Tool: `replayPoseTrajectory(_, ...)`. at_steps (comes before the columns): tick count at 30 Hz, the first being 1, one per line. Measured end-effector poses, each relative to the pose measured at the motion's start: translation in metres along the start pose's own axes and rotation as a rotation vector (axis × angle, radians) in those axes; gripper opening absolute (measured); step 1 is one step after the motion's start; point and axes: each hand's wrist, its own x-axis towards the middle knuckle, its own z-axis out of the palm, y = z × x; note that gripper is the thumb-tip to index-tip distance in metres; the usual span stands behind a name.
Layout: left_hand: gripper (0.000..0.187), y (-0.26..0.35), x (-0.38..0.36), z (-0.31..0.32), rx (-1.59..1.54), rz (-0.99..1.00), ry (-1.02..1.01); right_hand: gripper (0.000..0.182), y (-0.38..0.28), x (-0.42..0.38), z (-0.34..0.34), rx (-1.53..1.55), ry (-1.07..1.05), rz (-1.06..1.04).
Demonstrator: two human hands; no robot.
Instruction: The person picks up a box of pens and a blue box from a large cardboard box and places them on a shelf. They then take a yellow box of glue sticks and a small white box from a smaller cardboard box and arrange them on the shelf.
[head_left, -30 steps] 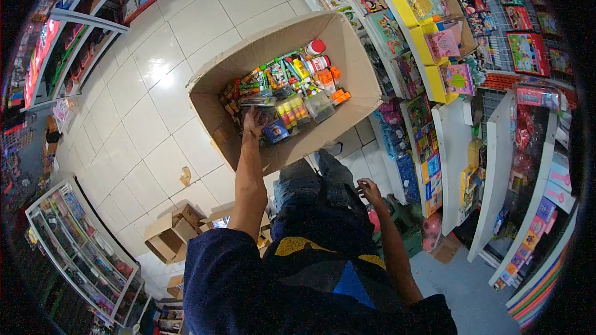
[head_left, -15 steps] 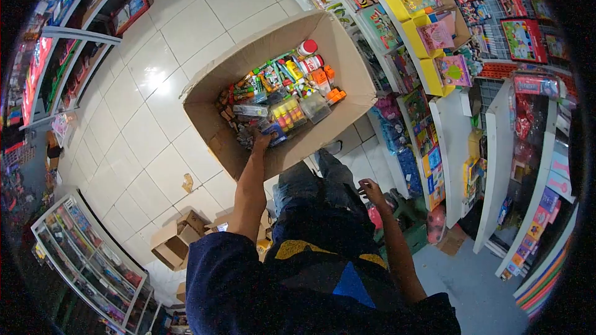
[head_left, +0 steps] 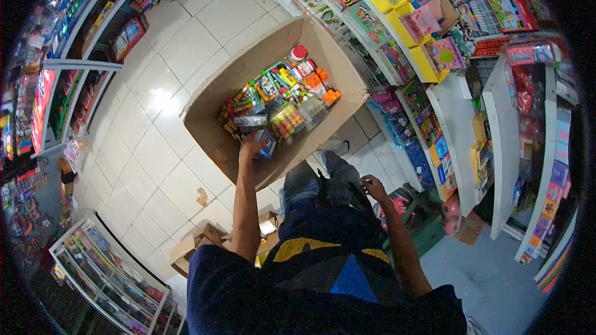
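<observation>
A large cardboard box (head_left: 217,93) stands open before me, with many small colourful packs and bottles inside. Down in its near left part, my left hand (head_left: 250,147) has its fingers closed on a small blue box (head_left: 267,144). Beside that lie a clear pack of yellow and pink sticks (head_left: 288,121) and other clear cases. White bottles with red lids (head_left: 298,54) and orange packs (head_left: 331,96) lie toward the far right. My right hand (head_left: 372,186) hangs near my thigh, outside the box, its fingers loosely curled; whether they hold anything is too small to tell.
Shelves of goods (head_left: 428,105) line the right side, with yellow trays (head_left: 397,18) at the upper right. More shelves (head_left: 81,64) stand at the left and a glass-fronted case (head_left: 112,273) at the lower left. Smaller cartons (head_left: 208,236) sit on the floor near my left elbow.
My left hand has drawn back slightly to the left, and the blue box has moved with it and tilted up. The view has shifted a little. My right hand stays by my thigh.
</observation>
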Motion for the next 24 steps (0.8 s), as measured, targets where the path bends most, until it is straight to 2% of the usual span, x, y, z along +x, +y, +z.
replayPoseTrajectory(2, 0.062, 0.031, -0.061, -0.039, -0.098, -0.058, 0.008, 0.026, -0.013, 0.006, 0.005, -0.180, 0.044, -0.203)
replayPoseTrajectory(3, 0.060, 0.031, -0.069, -0.042, -0.139, -0.008, 0.116, 0.028, -0.026, 0.009, 0.005, -0.269, 0.080, -0.307)
replayPoseTrajectory(4, 0.059, 0.031, -0.075, -0.045, -0.173, 0.046, 0.223, 0.027, -0.053, 0.005, 0.007, -0.178, 0.059, -0.116)
replayPoseTrajectory(6, 0.036, 0.091, -0.132, -0.081, -0.499, 0.140, -0.034, 0.025, -0.088, 0.005, 0.019, -0.042, 0.135, -0.287)
replayPoseTrajectory(7, 0.032, 0.100, -0.136, -0.080, -0.549, 0.465, -0.054, 0.024, -0.105, 0.003, 0.022, 0.019, 0.188, -0.374)
replayPoseTrajectory(9, 0.047, 0.130, -0.158, -0.088, -0.734, 0.560, -0.207, 0.031, -0.144, -0.001, 0.029, 0.067, 0.151, -0.487)
replayPoseTrajectory(10, 0.049, 0.156, -0.178, -0.093, -0.699, 0.659, -0.276, 0.036, -0.174, -0.018, 0.030, 0.079, 0.149, -0.591)
replayPoseTrajectory(11, 0.049, 0.177, -0.187, -0.096, -0.602, 0.625, -0.335, 0.042, -0.207, -0.041, 0.027, 0.079, 0.148, -0.696)
replayPoseTrajectory(13, 0.054, 0.211, -0.196, -0.085, -0.514, 0.709, -0.324, 0.057, -0.249, -0.072, 0.015, 0.043, 0.177, -0.882)
replayPoseTrajectory(15, 0.058, 0.254, -0.219, -0.069, -0.529, 0.672, -0.480, 0.058, -0.265, -0.091, 0.003, 0.028, 0.264, -0.963)
replayPoseTrajectory(16, 0.059, 0.267, -0.214, -0.061, -0.434, 0.710, -0.541, 0.058, -0.272, -0.106, -0.008, 0.002, 0.253, -0.954)
replayPoseTrajectory(17, 0.060, 0.279, -0.209, -0.052, -0.337, 0.740, -0.599, 0.056, -0.263, -0.102, -0.014, -0.026, 0.307, -0.953)
replayPoseTrajectory(18, 0.061, 0.299, -0.213, -0.039, -0.161, 0.858, -0.538, 0.055, -0.257, -0.107, -0.022, 0.000, 0.360, -0.943)
replayPoseTrajectory(20, 0.062, 0.325, -0.227, -0.010, -0.194, 0.885, -0.583, 0.052, -0.241, -0.118, -0.045, 0.024, 0.457, -0.945)
replayPoseTrajectory(22, 0.063, 0.347, -0.238, 0.016, -0.025, 0.865, -0.553, 0.049, -0.218, -0.130, -0.066, 0.022, 0.539, -0.958)
replayPoseTrajectory(24, 0.062, 0.363, -0.241, 0.047, -0.061, 0.867, -0.637, 0.050, -0.186, -0.133, -0.078, 0.161, 0.548, -0.930)
